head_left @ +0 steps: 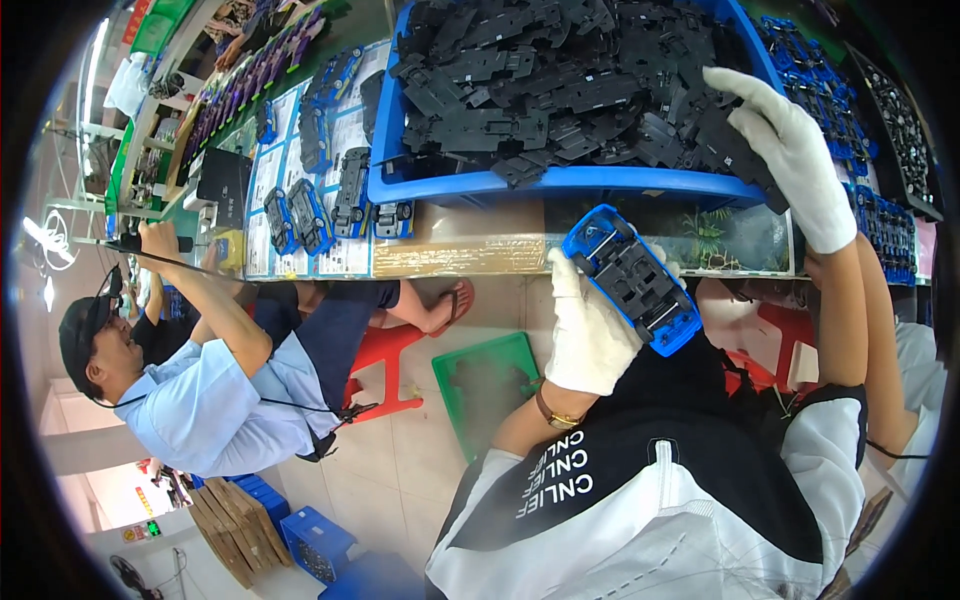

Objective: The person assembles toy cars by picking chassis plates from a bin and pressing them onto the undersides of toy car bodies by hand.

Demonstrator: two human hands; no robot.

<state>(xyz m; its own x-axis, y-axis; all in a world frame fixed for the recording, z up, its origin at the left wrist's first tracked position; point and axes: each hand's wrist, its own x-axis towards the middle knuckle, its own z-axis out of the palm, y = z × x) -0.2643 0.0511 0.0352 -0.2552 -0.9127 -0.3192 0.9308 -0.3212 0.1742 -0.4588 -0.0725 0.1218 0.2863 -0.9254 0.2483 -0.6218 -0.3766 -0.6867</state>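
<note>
My left hand, in a white glove, grips a blue toy car turned underside up, its black inner part and axles showing. It is held in front of the table edge. My right hand, also gloved in white, is at the right side of a large blue bin. Its fingers are bent around a black plastic car base plate that slants across the bin's rim; part of the grip is hidden. Heaped inside the bin are many similar black base plates.
Several blue toy cars lie on paper sheets left of the bin. More blue car parts are stacked to its right, beside a dark tray. A co-worker sits at the left. On the floor stands a green crate.
</note>
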